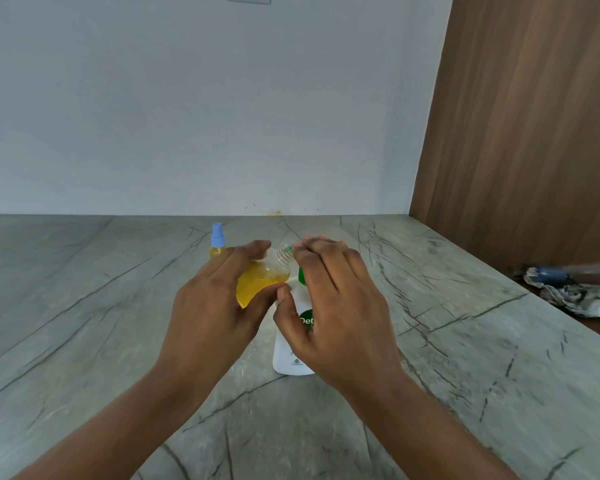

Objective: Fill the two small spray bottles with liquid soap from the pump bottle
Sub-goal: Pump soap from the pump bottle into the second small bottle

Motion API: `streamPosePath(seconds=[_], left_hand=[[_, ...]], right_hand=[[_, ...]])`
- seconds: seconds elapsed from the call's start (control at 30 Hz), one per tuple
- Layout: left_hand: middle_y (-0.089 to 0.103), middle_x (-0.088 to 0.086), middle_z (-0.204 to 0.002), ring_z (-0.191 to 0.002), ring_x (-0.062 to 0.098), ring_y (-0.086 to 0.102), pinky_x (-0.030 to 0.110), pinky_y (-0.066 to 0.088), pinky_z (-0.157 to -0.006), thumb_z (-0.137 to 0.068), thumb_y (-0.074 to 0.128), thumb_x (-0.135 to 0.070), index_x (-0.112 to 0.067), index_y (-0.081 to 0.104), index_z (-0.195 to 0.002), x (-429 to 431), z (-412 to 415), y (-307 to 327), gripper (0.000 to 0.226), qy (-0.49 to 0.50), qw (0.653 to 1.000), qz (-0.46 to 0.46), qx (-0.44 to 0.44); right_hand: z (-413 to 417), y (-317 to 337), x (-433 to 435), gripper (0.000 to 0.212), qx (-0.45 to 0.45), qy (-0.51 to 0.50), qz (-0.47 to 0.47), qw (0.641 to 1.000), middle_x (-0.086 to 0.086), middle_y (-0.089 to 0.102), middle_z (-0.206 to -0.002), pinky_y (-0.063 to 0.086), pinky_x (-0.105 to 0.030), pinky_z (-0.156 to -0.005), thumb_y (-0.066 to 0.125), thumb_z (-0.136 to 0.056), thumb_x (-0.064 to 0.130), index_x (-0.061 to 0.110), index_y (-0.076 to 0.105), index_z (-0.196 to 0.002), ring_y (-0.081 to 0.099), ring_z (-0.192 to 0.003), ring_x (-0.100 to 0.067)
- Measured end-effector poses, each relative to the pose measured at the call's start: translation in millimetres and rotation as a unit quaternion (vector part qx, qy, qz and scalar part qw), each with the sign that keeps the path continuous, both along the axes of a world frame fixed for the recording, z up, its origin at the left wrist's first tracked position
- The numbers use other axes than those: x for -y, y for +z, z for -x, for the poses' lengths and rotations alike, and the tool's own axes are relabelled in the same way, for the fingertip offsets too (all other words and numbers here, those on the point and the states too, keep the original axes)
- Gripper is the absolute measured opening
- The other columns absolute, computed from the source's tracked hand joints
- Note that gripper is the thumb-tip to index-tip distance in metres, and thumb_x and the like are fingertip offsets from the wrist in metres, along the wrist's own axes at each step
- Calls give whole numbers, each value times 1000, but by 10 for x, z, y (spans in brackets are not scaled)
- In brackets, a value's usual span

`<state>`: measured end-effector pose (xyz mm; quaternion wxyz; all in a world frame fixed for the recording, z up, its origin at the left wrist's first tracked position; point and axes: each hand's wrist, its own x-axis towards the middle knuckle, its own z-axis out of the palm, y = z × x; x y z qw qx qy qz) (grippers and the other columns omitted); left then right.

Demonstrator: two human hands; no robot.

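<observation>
Sideways, spray bottle (261, 283), gripped by left hand (211, 308)

Soft even daylight, faint shadows, no glare; slight motion blur; wide-angle bending at edges

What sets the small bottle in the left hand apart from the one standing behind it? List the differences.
The held bottle is tilted in the left hand; the back bottle stands upright on the counter, untouched. The held bottle's threaded neck is bare; the back bottle wears a blue spray top. Both hold yellow liquid.
</observation>
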<state>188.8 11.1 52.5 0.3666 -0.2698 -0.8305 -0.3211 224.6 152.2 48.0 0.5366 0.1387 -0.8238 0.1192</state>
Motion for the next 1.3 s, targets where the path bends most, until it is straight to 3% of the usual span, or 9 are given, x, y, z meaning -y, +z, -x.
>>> streamPosePath(seconds=[0.13,0.37,0.57,0.73,0.97,1.07,1.3], left_hand=[[61,-14,-100,-82,9,60,11,39,-67,-77,60,-40,-20,60,-117,-3,-18,5,45,4,1000,-6,13],[66,-6,-103,-81,12,61,17,41,-66,-78,54,-50,-19,60,-119,-51,-33,103,52,-6,1000,-14,13],[67,-3,-104,-85,17,63,18,40,-66,-78,56,-42,-17,60,-119,-77,-46,144,49,5,1000,-11,15],[66,-5,-103,-81,10,57,13,38,-66,-76,57,-43,-19,60,-119,-66,-51,139,49,5,1000,-15,12],[65,-8,-102,-82,10,60,17,42,-66,-77,59,-44,-20,59,-119,-40,-39,79,47,4,1000,-12,10],[63,-13,-100,-80,3,55,10,38,-67,-78,53,-50,-22,59,-118,-29,-16,28,49,5,1000,-7,9],[58,-17,-99,-91,5,52,7,35,-68,-78,57,-46,-20,60,-117,-10,18,-8,47,8,1000,-4,-1]], right_hand=[[-9,12,-22,38,7,9,-3,1000,-11,64,-108,39,-22,-95,54,-85,26,-1,65,-109,54,-107,-21],[-10,96,-29,38,-3,3,2,1000,-12,62,-110,40,-25,-92,50,-87,25,-1,63,-111,52,-106,-22],[12,145,-46,37,-5,-10,-5,1000,-12,63,-107,39,-24,-89,48,-88,25,0,63,-110,51,-104,-21],[5,113,-47,37,-9,-2,-5,1000,-12,62,-111,41,-25,-91,49,-88,25,0,62,-112,50,-107,-21],[-2,1,-8,41,7,14,11,1000,-14,59,-117,42,-29,-99,52,-88,24,-3,59,-118,51,-116,-26],[-5,-36,-7,40,15,16,7,1000,-14,60,-116,43,-30,-98,51,-88,24,-2,60,-117,50,-116,-25],[13,-56,-1,38,10,12,7,1000,-12,61,-114,39,-25,-99,55,-86,22,-1,61,-115,49,-114,-22]])
